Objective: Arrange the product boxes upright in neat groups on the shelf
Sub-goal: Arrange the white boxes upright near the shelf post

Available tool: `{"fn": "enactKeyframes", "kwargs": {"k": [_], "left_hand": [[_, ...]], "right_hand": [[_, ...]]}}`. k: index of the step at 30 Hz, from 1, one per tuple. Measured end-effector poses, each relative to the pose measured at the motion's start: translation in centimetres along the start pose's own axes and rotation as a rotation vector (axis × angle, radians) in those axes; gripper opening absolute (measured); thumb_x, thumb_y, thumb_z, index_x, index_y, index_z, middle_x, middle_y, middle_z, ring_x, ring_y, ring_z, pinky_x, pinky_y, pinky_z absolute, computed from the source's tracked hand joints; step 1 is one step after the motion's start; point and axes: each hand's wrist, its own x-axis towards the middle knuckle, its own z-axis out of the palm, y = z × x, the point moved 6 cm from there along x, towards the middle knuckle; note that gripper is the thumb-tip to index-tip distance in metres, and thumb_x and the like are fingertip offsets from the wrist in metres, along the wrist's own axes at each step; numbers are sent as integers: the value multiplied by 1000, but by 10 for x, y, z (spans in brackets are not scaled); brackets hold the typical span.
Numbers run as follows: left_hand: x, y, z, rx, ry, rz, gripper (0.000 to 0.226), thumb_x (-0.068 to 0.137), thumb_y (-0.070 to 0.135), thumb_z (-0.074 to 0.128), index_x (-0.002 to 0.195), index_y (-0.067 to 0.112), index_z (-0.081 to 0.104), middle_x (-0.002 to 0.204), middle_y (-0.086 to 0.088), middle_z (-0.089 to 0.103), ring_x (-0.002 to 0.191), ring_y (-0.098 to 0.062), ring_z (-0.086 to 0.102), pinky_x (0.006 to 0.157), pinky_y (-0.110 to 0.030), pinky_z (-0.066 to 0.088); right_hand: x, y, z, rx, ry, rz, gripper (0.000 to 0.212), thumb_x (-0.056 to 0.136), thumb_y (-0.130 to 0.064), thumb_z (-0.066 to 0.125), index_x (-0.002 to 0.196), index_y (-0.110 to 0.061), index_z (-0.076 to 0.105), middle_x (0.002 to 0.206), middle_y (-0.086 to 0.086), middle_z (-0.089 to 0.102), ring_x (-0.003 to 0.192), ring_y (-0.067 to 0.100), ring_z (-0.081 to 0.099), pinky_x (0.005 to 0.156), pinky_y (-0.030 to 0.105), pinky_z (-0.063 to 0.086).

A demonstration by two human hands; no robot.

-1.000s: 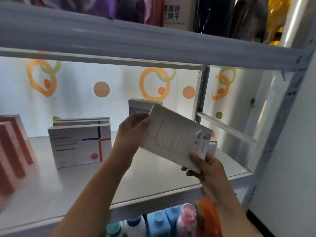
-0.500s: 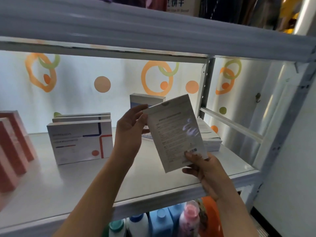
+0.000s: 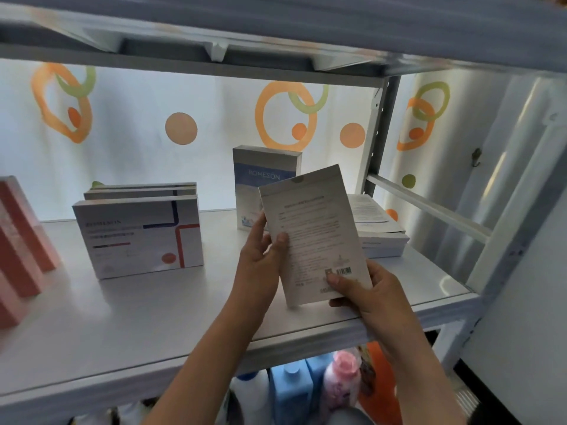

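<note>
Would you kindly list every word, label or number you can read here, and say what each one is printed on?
"ROMESON": on the blue band of the upright white and blue box at the back of the shelf.
Back panel of the white box held in both hands: text and barcode digits too small to read.
White box with red and blue lines: print blurred, unreadable.
Flat white boxes at right: print unreadable.

Behind the rack we see a white backdrop printed with orange and green rings and solid orange dots. On the level below we see blue plastic bottles beside a pink-capped bottle. A small metal hook hangs at right.
</note>
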Motion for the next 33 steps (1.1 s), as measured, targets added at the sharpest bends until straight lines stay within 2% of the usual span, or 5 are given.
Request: {"fn": "enactKeyframes", "kwargs": {"k": [10, 18, 24, 30, 33], "left_hand": [[-2, -2, -8, 9, 97, -78, 33, 95, 28, 55, 120, 27, 34, 116, 10, 54, 92, -9, 59, 59, -16, 55], [-5, -3, 2, 254, -42, -65, 56, 86, 42, 64, 135, 34, 38, 128, 10, 42, 104, -11, 51, 64, -13, 49], [-10, 1, 15, -18, -271, -134, 67, 69, 64, 67, 129, 40, 47, 120, 12, 61, 105, -9, 63, 75, -21, 54], [-18, 4, 18, -290, -405, -180, 87, 61, 66, 74, 132, 24, 48, 131, -3, 59, 120, -22, 58, 91, -37, 53], [-20, 6, 15, -363, -376, -224, 61, 75, 56, 65, 125, 23, 51, 122, -5, 65, 114, -26, 62, 92, -41, 53]], "right_hand": [[-3, -2, 8, -26, 32, -52, 27, 77, -21, 79, 101, -15, 70, 92, -2, 76, 78, 13, 72, 61, 23, 57], [-13, -9, 2, -26, 110, -93, 25, 80, -25, 76, 104, -26, 67, 94, -10, 75, 85, 7, 71, 65, 17, 56], [-25, -29, 10, -100, 75, -175, 37, 75, -30, 77, 110, -35, 67, 99, -11, 73, 92, 5, 68, 68, 14, 54], [-35, -34, 35, -325, -26, -317, 73, 70, -27, 86, 130, -48, 51, 137, -25, 49, 126, -5, 45, 102, 27, 46], [-39, -32, 46, -498, -57, -355, 91, 70, -29, 86, 142, -49, 35, 152, -32, 22, 144, -4, 14, 119, 41, 28]]}}
